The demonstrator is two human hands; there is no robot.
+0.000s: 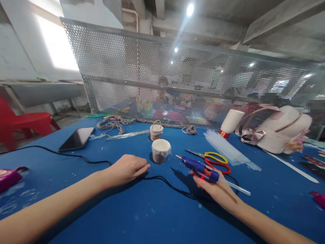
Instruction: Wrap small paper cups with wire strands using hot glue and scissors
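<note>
My right hand is wrapped round a blue glue gun, its tip pointing left and a clear glue stick jutting from its rear. My left hand rests closed on the blue table, over a black cord; whatever its fingers hold, if anything, is hidden. Between the hands and a little beyond them stands a small cup with a white top, touched by neither hand. Behind it is a similar small cup with a looped handle. Scissors with yellow and red handles lie just beyond the glue gun.
A phone lies at left, grey cord and thin rods at the back. Translucent sticks, stacked paper cups and a pale backpack are at right. A perforated metal screen borders the table.
</note>
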